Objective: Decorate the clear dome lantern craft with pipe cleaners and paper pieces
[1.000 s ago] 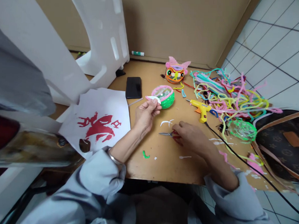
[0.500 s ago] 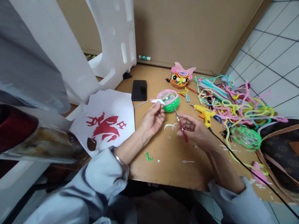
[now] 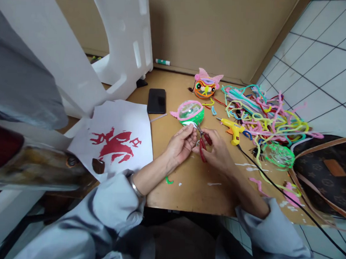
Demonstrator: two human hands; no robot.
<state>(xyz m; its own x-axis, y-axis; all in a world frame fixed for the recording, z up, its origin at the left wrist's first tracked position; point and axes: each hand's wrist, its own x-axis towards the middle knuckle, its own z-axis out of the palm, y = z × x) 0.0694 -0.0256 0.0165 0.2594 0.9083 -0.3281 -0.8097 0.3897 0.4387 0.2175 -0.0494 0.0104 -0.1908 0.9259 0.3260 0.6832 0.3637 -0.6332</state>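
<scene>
My left hand (image 3: 182,145) pinches a small white curved piece (image 3: 188,123) between thumb and fingers. In my right hand (image 3: 214,149) are red-handled pliers (image 3: 202,147), their handles spread apart. The jaws meet the right end of the white piece, by my left fingertips. Just beyond the hands lies a round green craft piece (image 3: 195,118) with a pink fuzzy rim and a clear top. Part of its near side is hidden by the white piece and my fingers.
A finished-looking lion-like head (image 3: 206,86) sits at the back. To the right are a yellow glue gun (image 3: 234,131) with its black cord, many pipe cleaners (image 3: 259,107), another green piece (image 3: 279,155) and a brown bag (image 3: 331,178). Leftward lie a phone (image 3: 156,101) and paper (image 3: 143,143).
My right hand has moved left, bringing the pliers to the white piece, and the handles now show spread. My left hand has come slightly nearer to me. The whole view has shifted a little.
</scene>
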